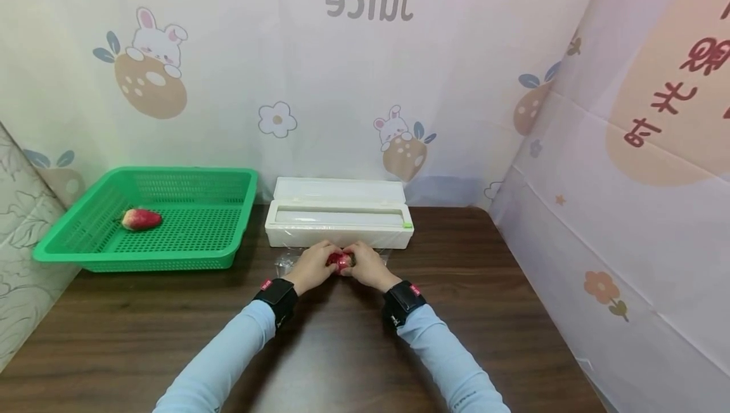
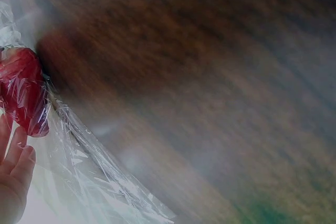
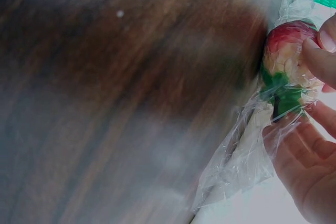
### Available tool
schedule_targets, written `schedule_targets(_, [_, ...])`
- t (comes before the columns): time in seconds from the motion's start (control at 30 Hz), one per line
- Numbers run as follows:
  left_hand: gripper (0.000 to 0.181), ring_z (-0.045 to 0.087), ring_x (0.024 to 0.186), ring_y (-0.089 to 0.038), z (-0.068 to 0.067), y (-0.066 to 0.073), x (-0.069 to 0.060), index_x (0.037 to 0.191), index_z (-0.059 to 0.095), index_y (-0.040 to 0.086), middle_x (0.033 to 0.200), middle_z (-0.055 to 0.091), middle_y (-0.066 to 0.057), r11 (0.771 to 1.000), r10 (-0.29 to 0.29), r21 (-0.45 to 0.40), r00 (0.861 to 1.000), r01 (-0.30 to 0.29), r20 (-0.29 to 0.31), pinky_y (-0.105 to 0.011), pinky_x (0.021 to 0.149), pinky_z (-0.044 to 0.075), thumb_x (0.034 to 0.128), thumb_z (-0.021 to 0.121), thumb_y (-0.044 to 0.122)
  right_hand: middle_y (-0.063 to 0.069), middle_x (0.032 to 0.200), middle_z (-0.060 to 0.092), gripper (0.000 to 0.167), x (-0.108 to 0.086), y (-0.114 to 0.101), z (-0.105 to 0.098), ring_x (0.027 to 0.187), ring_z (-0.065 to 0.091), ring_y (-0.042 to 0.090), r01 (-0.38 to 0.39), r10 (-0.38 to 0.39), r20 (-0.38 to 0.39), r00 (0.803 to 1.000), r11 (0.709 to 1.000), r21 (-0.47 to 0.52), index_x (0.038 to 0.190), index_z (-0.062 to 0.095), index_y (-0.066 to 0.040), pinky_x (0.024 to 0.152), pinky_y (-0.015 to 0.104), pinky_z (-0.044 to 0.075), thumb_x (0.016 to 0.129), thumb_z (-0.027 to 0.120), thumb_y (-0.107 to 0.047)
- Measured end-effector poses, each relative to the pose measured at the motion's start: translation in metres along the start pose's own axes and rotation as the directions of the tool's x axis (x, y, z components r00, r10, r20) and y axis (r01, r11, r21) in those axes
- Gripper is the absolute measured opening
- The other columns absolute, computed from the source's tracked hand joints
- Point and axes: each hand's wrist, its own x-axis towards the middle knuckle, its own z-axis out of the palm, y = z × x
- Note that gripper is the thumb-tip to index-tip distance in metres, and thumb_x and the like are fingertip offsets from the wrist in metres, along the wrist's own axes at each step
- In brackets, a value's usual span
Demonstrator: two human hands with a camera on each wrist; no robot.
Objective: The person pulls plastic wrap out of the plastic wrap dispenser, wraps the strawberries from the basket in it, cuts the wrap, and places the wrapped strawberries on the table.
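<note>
A red strawberry [image 1: 340,262] with a pale, green-leaved end is wrapped in clear cling film [image 3: 226,174], just in front of a white cling film dispenser [image 1: 339,235]. My left hand [image 1: 312,267] holds it from the left, and my right hand [image 1: 369,266] grips it from the right, at the leafy end. In the left wrist view, film lies tight over the red strawberry [image 2: 23,93], and loose film [image 2: 100,171] spreads beside the fingers. Leaves and a dark stem show on the strawberry [image 3: 289,56] through the film in the right wrist view.
At the left stands a green plastic basket [image 1: 242,210] with another strawberry [image 1: 141,219] in it. The dispenser's lid [image 1: 339,190] is raised, and a green slider [image 1: 407,225] sits at its right end. A patterned cloth hangs behind the dark wooden table [image 1: 467,286].
</note>
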Motion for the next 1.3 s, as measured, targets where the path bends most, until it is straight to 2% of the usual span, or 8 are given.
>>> schedule_targets(0.4, [0.026,0.058,0.093,-0.02,0.001,0.003,-0.002,0.104,0.065,0.006,0.102,0.059,-0.006,0.999,0.035,0.006,0.999,-0.034,-0.023,-0.037,0.079,0.049,0.0781,0.07,0.008,0.016,0.119,0.054,0.052,-0.005,0.0,-0.013,0.11,0.053,0.029,0.045,-0.045,-0.032,0.998,0.999,0.015,0.122,0.054,-0.001,0.091,0.042,0.044,0.081,0.069,-0.028])
schedule_targets(0.6, [0.023,0.057,0.096,-0.02,-0.003,0.014,-0.007,0.101,0.066,0.006,0.102,0.06,-0.005,0.995,0.096,0.022,0.993,-0.095,-0.069,-0.036,0.082,0.048,0.0792,0.069,0.011,0.016,0.121,0.053,0.049,-0.008,0.013,-0.055,0.108,0.054,0.03,0.082,-0.069,-0.18,0.981,0.994,0.066,0.122,0.055,-0.001,0.09,0.043,0.045,0.081,0.069,-0.025])
schedule_targets(0.73, [0.021,0.057,0.094,-0.018,-0.009,0.028,-0.014,0.099,0.067,0.006,0.1,0.062,-0.003,0.987,0.158,0.016,0.983,-0.157,-0.088,-0.034,0.082,0.048,0.0789,0.07,0.012,0.017,0.114,0.057,0.044,-0.008,0.037,-0.087,0.1,0.056,0.03,0.035,-0.034,-0.281,0.959,0.999,-0.002,0.117,0.059,0.0,0.085,0.043,0.046,0.079,0.071,-0.02])
schedule_targets(0.83, [0.02,0.056,0.09,-0.016,-0.011,0.036,-0.021,0.098,0.066,0.007,0.101,0.062,-0.002,0.986,0.166,0.008,0.984,-0.166,-0.064,-0.033,0.078,0.048,0.0792,0.069,0.012,0.019,0.114,0.056,0.045,-0.006,0.057,-0.102,0.097,0.055,0.031,-0.021,0.013,-0.24,0.971,0.999,-0.033,0.118,0.059,0.001,0.081,0.042,0.045,0.08,0.07,-0.02])
schedule_targets(0.93, [0.02,0.055,0.089,-0.014,-0.011,0.042,-0.025,0.1,0.065,0.01,0.104,0.061,-0.002,0.987,0.163,0.008,0.987,-0.163,-0.015,-0.032,0.076,0.047,0.0806,0.068,0.013,0.02,0.113,0.054,0.047,-0.003,0.073,-0.11,0.098,0.052,0.034,-0.063,0.064,-0.151,0.987,0.998,0.011,0.12,0.057,0.001,0.079,0.041,0.043,0.08,0.07,-0.019])
schedule_targets(1.07, [0.022,0.057,0.1,-0.017,-0.006,0.047,-0.028,0.105,0.064,0.01,0.108,0.061,-0.002,0.984,0.179,-0.009,0.983,-0.179,0.037,-0.035,0.085,0.048,0.0827,0.066,0.015,0.018,0.106,0.055,0.044,0.005,0.088,-0.107,0.097,0.052,0.032,-0.087,0.092,-0.074,0.993,0.994,0.063,0.116,0.061,-0.001,0.079,0.04,0.044,0.078,0.073,-0.019])
schedule_targets(1.17, [0.024,0.053,0.115,-0.025,-0.003,0.05,-0.028,0.107,0.064,0.01,0.112,0.061,-0.004,0.982,0.187,-0.032,0.98,-0.185,0.064,-0.039,0.096,0.043,0.0837,0.065,0.014,0.014,0.1,0.057,0.037,0.013,0.098,-0.102,0.092,0.053,0.026,-0.088,0.092,-0.07,0.993,0.994,0.057,0.108,0.065,-0.003,0.079,0.038,0.045,0.075,0.075,-0.019])
schedule_targets(1.3, [0.023,0.048,0.121,-0.031,-0.001,0.052,-0.025,0.106,0.064,0.009,0.112,0.061,-0.005,0.98,0.199,-0.047,0.977,-0.196,0.077,-0.042,0.1,0.039,0.0835,0.064,0.012,0.011,0.097,0.059,0.028,0.018,0.105,-0.104,0.088,0.052,0.022,-0.092,0.096,-0.068,0.993,0.994,0.057,0.097,0.068,-0.005,0.076,0.035,0.044,0.074,0.076,-0.019])
